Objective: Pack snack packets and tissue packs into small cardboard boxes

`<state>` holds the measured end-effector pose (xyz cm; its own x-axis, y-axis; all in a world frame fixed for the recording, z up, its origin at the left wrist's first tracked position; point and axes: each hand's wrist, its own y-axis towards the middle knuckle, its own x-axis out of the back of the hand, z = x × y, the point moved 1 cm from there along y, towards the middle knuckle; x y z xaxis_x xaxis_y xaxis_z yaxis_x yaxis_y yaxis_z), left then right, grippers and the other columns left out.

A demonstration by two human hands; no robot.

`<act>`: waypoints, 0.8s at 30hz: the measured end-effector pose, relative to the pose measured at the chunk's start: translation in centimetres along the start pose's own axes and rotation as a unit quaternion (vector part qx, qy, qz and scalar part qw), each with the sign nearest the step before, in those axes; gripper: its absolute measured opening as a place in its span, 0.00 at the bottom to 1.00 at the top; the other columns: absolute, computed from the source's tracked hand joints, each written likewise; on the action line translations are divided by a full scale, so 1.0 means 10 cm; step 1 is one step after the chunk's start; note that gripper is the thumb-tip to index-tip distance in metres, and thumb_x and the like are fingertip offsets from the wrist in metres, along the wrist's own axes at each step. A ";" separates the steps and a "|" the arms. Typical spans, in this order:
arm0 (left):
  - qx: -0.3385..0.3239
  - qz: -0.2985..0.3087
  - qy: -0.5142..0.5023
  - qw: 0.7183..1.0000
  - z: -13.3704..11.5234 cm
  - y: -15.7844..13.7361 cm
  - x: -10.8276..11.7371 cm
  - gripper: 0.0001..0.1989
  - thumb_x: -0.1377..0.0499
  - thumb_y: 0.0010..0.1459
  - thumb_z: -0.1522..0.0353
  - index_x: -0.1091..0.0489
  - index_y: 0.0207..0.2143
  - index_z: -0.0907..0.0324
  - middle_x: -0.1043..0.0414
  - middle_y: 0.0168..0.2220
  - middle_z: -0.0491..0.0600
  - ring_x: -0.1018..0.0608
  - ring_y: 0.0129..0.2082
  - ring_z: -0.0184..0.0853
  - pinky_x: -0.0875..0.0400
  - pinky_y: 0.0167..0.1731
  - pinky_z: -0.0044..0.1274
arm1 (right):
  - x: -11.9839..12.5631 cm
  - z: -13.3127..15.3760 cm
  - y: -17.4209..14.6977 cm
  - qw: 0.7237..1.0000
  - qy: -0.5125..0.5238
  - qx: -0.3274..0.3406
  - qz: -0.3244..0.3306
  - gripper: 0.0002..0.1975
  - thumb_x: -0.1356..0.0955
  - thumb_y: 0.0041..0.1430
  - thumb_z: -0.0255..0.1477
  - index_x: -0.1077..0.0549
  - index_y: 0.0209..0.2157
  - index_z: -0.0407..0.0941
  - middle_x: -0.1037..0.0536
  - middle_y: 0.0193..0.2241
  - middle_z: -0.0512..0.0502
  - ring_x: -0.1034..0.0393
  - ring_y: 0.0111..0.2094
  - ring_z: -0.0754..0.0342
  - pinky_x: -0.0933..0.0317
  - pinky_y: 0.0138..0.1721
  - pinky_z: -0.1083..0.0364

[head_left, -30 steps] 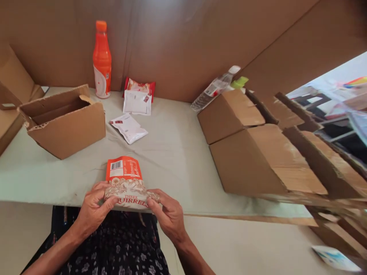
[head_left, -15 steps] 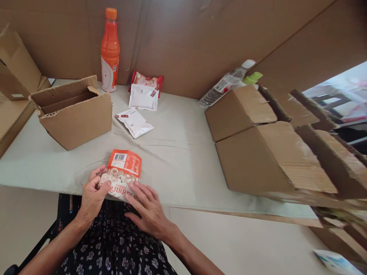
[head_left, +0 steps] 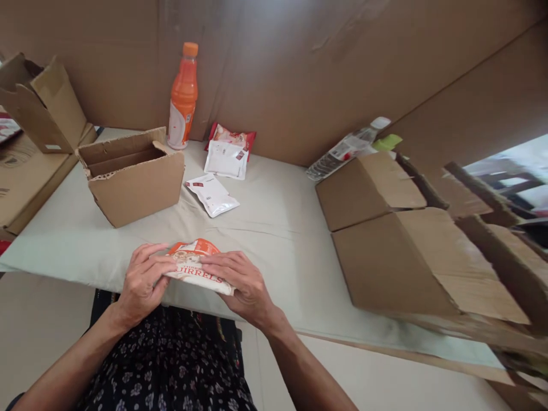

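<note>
Both hands hold an orange-and-white snack bag (head_left: pixel 192 264) with red lettering, near the table's front edge. My left hand (head_left: pixel 145 278) is closed on its left end, fingers over the top and thumb beneath. On the right end, my right hand (head_left: pixel 246 282) grips it the same way. The bag looks folded or bent, its orange part curving away at the back. Beyond it lie a white packet (head_left: pixel 213 196) and another white packet (head_left: pixel 226 160), which rests partly on a red packet (head_left: pixel 233 137).
An open cardboard box (head_left: pixel 137 191) stands at left, with an orange bottle (head_left: pixel 183 97) behind it. More cardboard boxes (head_left: pixel 385 262) line the right side, and a clear plastic bottle (head_left: pixel 342 149) leans behind them. Another box (head_left: pixel 55 108) stands at far left. A pale cloth covers the table (head_left: pixel 278 257).
The bag went from lying flatter to folded and tipped up. My right hand, earlier spread on its face, now grips the right end. The camera view has shifted.
</note>
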<state>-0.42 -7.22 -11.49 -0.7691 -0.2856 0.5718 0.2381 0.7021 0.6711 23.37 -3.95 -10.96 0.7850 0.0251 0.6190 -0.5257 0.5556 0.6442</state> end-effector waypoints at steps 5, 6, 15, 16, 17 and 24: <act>0.023 0.009 -0.006 1.000 0.02 0.04 0.00 0.10 0.42 0.62 0.77 0.26 0.39 0.55 0.18 0.36 0.46 0.20 0.48 0.39 0.28 0.50 0.34 | -0.07 -0.11 0.02 0.999 0.040 -0.016 0.030 0.15 0.32 0.64 0.24 0.24 0.52 0.48 0.19 0.51 0.39 0.23 0.52 0.47 0.29 0.47 0.47; 0.026 0.016 -0.005 1.000 0.01 0.04 0.01 0.10 0.43 0.62 0.78 0.26 0.38 0.55 0.18 0.35 0.46 0.20 0.47 0.38 0.27 0.48 0.33 | -0.09 -0.13 0.02 0.998 0.044 -0.014 0.032 0.16 0.32 0.65 0.23 0.24 0.52 0.49 0.18 0.50 0.40 0.22 0.51 0.47 0.28 0.47 0.47; -0.011 -0.011 0.184 0.983 0.25 0.74 0.75 0.24 0.39 0.63 0.67 0.35 0.60 0.60 0.29 0.59 0.59 0.31 0.64 0.48 0.35 0.62 0.42 | 0.25 -0.46 0.49 0.968 0.072 -0.204 -0.124 0.07 0.29 0.62 0.29 0.16 0.38 0.48 0.16 0.28 0.50 0.22 0.25 0.50 0.27 0.23 0.55; -0.006 -0.020 0.230 0.973 0.35 0.86 0.85 0.23 0.41 0.63 0.70 0.34 0.60 0.62 0.28 0.59 0.60 0.32 0.64 0.49 0.36 0.63 0.43 | 0.32 -0.50 0.62 0.957 0.067 -0.219 -0.176 0.06 0.28 0.60 0.30 0.16 0.37 0.48 0.17 0.27 0.51 0.22 0.25 0.50 0.27 0.23 0.55; 0.006 -0.021 0.268 0.963 0.45 0.95 0.92 0.21 0.43 0.63 0.72 0.33 0.58 0.64 0.27 0.57 0.61 0.31 0.64 0.51 0.36 0.62 0.45 | 0.39 -0.53 0.78 0.946 0.066 -0.214 -0.237 0.05 0.26 0.58 0.31 0.17 0.36 0.48 0.17 0.28 0.51 0.21 0.28 0.49 0.26 0.27 0.53; 0.020 0.058 0.301 0.952 0.71 0.97 0.96 0.13 0.48 0.59 0.77 0.25 0.37 0.59 0.21 0.31 0.50 0.21 0.35 0.39 0.33 0.58 0.44 | 0.35 -0.27 2.11 0.875 0.114 0.076 -0.464 0.06 0.28 0.63 0.32 0.19 0.40 0.50 0.18 0.39 0.49 0.21 0.47 0.45 0.27 0.51 0.44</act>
<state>-9.71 1.54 -2.84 -0.2580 -0.5187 0.8151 0.2689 0.7718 0.5762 15.94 10.12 3.60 0.9326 -0.2036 -0.2981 0.3500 0.3081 0.8846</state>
